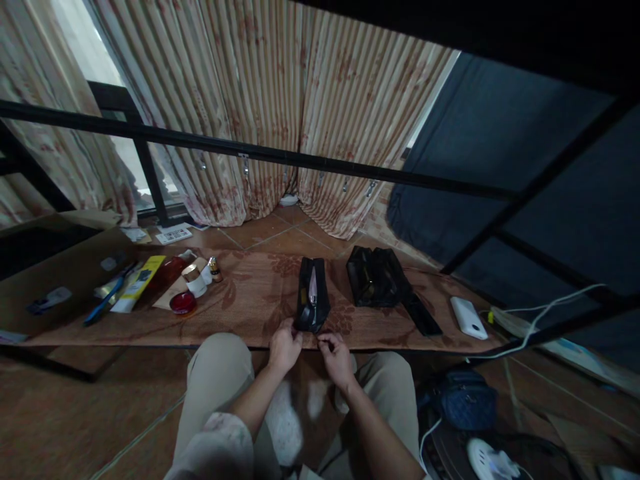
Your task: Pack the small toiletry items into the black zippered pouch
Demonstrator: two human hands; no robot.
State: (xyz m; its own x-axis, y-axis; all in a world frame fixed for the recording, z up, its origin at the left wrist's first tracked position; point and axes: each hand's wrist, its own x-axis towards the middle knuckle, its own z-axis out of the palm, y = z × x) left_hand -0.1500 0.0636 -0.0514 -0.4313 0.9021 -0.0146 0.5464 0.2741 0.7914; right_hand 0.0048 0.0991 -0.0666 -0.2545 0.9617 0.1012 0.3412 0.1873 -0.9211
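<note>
A small black pouch (324, 297) lies at the front edge of the narrow bench, its long opening facing up. Inside it shows a slim pale-pink item (313, 287). My left hand (285, 348) has its fingers closed on the pouch's near left corner. Just off the near right corner, my right hand (337, 360) is in a pinch; whatever lies between its fingertips is too small to make out. To the right of the pouch stands a larger black bag (375, 277), with a black flap or strap (421, 315) stretching out from it.
Left on the brown cloth (260, 293) are a red-lidded jar (183, 303), a white jar (195, 281), a small gold-topped bottle (215, 269), a yellow-and-white box (140, 283) and a cardboard box (60, 280). A white phone-like device (468, 317) lies right. A black rail (280, 157) crosses ahead.
</note>
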